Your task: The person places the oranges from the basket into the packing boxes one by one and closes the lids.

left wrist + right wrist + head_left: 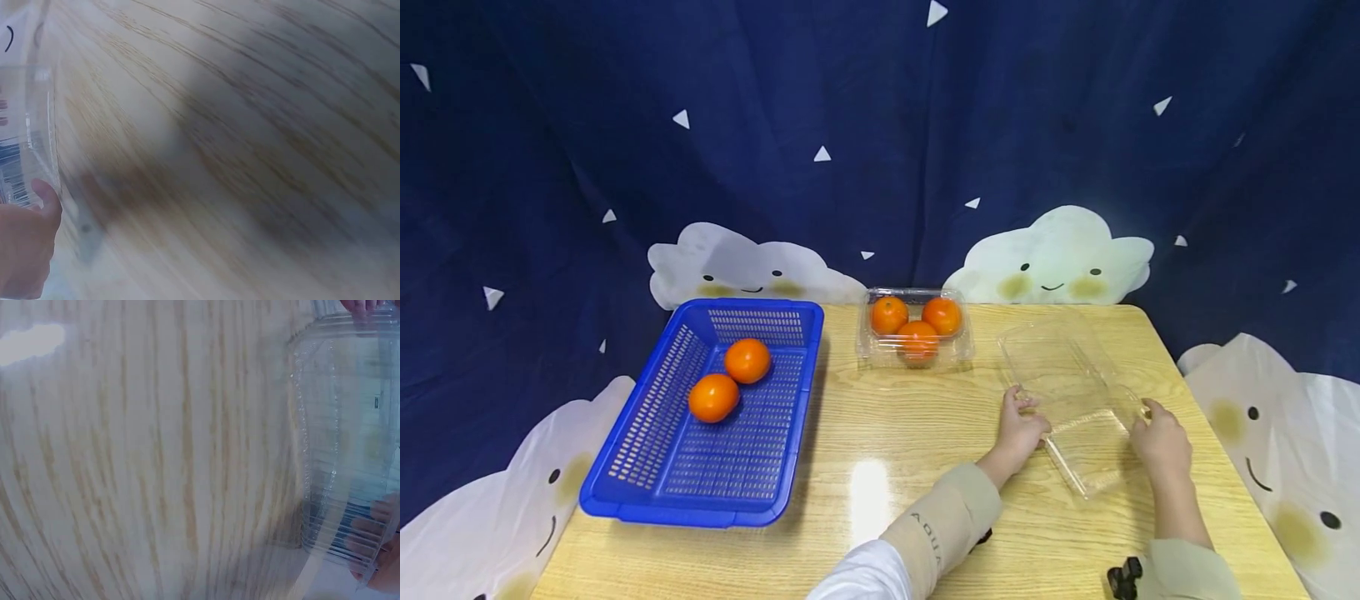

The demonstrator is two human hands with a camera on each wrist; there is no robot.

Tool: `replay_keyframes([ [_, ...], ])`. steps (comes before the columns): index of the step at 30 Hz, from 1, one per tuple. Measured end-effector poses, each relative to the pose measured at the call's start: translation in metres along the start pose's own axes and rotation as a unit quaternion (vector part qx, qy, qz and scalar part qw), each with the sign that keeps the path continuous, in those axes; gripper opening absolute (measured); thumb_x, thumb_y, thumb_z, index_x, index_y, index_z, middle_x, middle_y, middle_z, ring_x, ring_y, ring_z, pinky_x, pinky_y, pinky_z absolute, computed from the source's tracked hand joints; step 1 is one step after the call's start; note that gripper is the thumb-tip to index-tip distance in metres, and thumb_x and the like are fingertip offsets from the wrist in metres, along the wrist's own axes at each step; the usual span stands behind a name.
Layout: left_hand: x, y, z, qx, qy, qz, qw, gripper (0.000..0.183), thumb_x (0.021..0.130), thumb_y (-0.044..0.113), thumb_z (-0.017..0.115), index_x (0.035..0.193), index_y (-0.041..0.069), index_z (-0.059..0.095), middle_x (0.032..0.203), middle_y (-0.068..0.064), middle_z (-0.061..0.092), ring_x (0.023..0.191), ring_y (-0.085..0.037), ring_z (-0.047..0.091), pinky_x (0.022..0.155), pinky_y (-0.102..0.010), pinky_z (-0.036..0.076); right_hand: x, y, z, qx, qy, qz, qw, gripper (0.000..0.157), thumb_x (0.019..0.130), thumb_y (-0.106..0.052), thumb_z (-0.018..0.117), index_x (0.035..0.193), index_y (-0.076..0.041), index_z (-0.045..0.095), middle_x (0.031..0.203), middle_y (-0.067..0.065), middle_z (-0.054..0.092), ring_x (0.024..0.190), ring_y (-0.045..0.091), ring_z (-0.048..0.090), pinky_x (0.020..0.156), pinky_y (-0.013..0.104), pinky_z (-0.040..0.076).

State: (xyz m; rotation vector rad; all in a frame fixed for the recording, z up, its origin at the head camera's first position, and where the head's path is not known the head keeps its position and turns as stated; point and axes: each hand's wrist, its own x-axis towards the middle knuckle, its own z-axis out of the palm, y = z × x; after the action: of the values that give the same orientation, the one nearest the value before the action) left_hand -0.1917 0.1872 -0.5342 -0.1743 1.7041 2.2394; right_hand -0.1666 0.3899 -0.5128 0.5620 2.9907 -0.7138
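Wood-grain tabletop: left hand and right hand pinch an opened clear clamshell, long axis slanting far-left to near-right.

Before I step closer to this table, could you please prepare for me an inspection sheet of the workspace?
Surface: wooden table, light grain, with a bright reflection.
Job's things: blue basket on the left with two orange fruits; filled clear box at the back with three orange fruits; open clear box on the right, no fruit seen inside.
Clutter: nothing seen.
Hands: left hand and right hand hold the open clear box at opposite sides.
Cables: nothing seen.
Surroundings: dark blue curtain with smiling clouds.
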Motion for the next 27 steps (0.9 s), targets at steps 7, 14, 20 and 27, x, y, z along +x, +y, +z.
replay_keyframes([
  [7, -0.002, 0.002, -0.008, 0.013, -0.006, 0.005, 0.9999, 0.075, 0.072, -0.012, 0.059, 0.137, 0.013, 0.030, 0.114, -0.002, 0.051, 0.086, -0.016, 0.057, 0.067, -0.045, 0.052, -0.002, -0.002, 0.003, 0.007, 0.011, -0.015, 1.000, 0.042, 0.090, -0.009, 0.036, 0.127, 0.008, 0.038, 0.114, 0.032, 0.048, 0.094, 0.053, 0.049, 0.067, 0.054, 0.043],
  [14, -0.003, 0.004, -0.021, 0.037, -0.029, 0.022, 0.9987, 0.071, 0.075, -0.009, 0.059, 0.136, 0.014, 0.030, 0.118, -0.004, 0.050, 0.085, -0.015, 0.056, 0.068, -0.045, 0.052, -0.010, -0.010, 0.004, 0.010, 0.024, -0.036, 0.999, 0.038, 0.089, -0.006, 0.037, 0.122, 0.009, 0.043, 0.105, 0.032, 0.053, 0.087, 0.051, 0.052, 0.063, 0.051, 0.043],
  [20, -0.001, 0.006, -0.036, 0.050, -0.047, 0.038, 0.9969, 0.068, 0.077, -0.007, 0.057, 0.135, 0.019, 0.032, 0.122, -0.009, 0.048, 0.084, -0.013, 0.055, 0.068, -0.042, 0.051, -0.012, -0.016, 0.006, 0.022, 0.006, -0.054, 0.998, 0.036, 0.088, -0.005, 0.039, 0.120, 0.011, 0.044, 0.103, 0.034, 0.054, 0.083, 0.048, 0.054, 0.062, 0.048, 0.044],
  [27, 0.003, 0.006, -0.052, 0.066, -0.057, 0.056, 0.9946, 0.068, 0.078, -0.007, 0.057, 0.136, 0.015, 0.031, 0.122, -0.007, 0.048, 0.086, -0.012, 0.055, 0.064, -0.032, 0.051, -0.014, -0.022, 0.009, 0.043, -0.017, -0.054, 0.997, 0.036, 0.087, -0.006, 0.042, 0.119, 0.012, 0.046, 0.101, 0.032, 0.055, 0.079, 0.042, 0.056, 0.060, 0.042, 0.044],
])
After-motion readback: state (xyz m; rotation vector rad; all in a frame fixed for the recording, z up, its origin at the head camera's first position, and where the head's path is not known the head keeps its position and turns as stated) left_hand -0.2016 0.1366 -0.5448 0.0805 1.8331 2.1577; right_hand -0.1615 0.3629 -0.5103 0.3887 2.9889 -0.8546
